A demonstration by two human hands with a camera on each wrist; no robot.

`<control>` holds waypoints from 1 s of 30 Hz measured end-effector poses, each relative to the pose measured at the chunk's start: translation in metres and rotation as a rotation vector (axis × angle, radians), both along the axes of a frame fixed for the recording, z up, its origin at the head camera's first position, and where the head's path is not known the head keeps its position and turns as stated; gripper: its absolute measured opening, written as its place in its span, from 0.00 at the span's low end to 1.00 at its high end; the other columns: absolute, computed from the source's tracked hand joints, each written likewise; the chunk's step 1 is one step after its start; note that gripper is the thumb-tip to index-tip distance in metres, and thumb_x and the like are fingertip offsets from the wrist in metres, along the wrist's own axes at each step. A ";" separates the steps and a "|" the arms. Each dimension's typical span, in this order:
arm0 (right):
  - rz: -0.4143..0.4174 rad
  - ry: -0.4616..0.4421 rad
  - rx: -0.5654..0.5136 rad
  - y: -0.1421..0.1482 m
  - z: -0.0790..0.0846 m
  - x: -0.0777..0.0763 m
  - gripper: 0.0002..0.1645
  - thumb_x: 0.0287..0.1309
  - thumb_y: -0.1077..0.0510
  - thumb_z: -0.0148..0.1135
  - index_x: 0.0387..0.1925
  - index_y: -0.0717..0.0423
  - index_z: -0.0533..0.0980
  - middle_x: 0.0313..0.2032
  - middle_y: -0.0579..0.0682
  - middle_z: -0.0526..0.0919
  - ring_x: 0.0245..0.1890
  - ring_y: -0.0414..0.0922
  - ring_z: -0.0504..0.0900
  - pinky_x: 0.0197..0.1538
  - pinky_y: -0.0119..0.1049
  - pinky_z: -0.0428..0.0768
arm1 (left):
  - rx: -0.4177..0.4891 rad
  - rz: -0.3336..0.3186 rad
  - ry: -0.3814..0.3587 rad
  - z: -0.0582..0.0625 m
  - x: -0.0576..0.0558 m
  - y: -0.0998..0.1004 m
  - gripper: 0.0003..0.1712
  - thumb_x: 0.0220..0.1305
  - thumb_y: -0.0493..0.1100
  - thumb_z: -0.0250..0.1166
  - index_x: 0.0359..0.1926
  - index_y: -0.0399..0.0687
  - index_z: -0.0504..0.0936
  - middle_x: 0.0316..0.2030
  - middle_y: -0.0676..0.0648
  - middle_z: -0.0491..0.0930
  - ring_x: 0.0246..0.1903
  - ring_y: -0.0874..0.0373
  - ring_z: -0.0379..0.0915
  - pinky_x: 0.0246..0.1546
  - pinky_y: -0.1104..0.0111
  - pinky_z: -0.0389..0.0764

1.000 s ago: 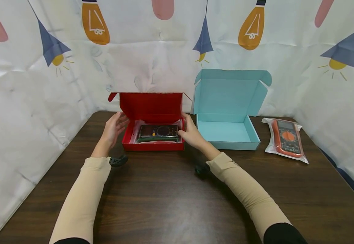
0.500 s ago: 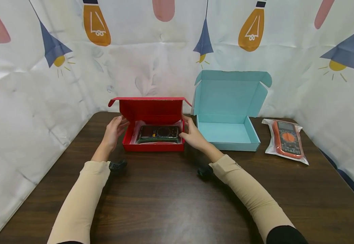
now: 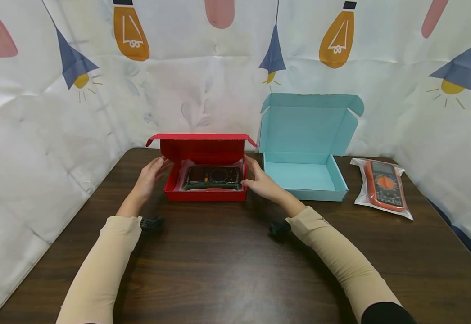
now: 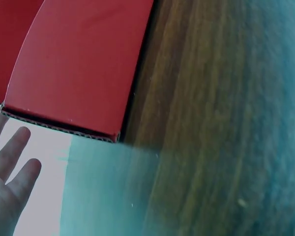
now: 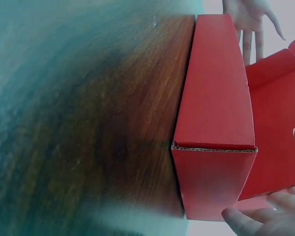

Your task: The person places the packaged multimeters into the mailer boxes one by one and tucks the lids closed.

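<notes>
A red cardboard box (image 3: 205, 196) sits on the table, its lid (image 3: 202, 145) raised and leaning forward. Inside lies a black-faced multimeter (image 3: 213, 177) in a clear plastic bag. My left hand (image 3: 148, 180) is at the box's left side, its fingers spread and fairly straight in the left wrist view. On the right side, my right hand (image 3: 261, 183) has its fingers along the box wall and its thumb near the front corner; whether it touches is unclear. In the right wrist view, extended fingers (image 5: 241, 222) lie beside the red box's end.
A light blue box (image 3: 304, 195) with its lid up stands right of the red one. Farther right, an orange multimeter (image 3: 385, 186) lies in a clear bag on the dark wooden table (image 3: 219, 270). A patterned white cloth (image 3: 227, 90) hangs behind.
The red box's lid has tipped forward and lower, so its front flap shows from above. Both hands stay at the box's sides, with the forearms drawn slightly outward.
</notes>
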State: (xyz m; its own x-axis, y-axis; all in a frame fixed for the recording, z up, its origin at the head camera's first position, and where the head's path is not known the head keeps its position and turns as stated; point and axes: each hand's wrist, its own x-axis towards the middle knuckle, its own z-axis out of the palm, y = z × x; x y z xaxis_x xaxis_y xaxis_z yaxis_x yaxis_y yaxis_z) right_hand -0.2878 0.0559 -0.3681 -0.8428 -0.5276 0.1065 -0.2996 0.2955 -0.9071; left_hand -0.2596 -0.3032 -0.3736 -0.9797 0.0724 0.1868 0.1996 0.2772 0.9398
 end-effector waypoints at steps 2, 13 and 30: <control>0.003 -0.004 0.014 0.001 0.000 0.001 0.48 0.68 0.67 0.55 0.81 0.58 0.42 0.81 0.57 0.45 0.79 0.56 0.46 0.73 0.63 0.56 | -0.014 -0.003 -0.015 0.000 0.002 -0.001 0.39 0.81 0.55 0.40 0.78 0.30 0.52 0.75 0.29 0.56 0.75 0.34 0.50 0.73 0.39 0.51; 0.023 -0.089 -0.034 0.007 -0.001 0.006 0.47 0.70 0.62 0.55 0.81 0.56 0.43 0.81 0.58 0.45 0.79 0.57 0.44 0.75 0.61 0.54 | -0.018 -0.045 -0.025 -0.005 0.009 -0.005 0.38 0.83 0.55 0.37 0.78 0.30 0.52 0.76 0.29 0.55 0.75 0.34 0.48 0.72 0.36 0.48; -0.185 -0.155 -0.386 -0.005 0.012 -0.002 0.34 0.76 0.54 0.56 0.76 0.58 0.59 0.72 0.60 0.66 0.71 0.57 0.66 0.71 0.59 0.64 | 0.050 0.091 -0.001 0.010 0.007 0.006 0.36 0.83 0.56 0.43 0.78 0.37 0.56 0.73 0.31 0.62 0.70 0.36 0.62 0.71 0.44 0.61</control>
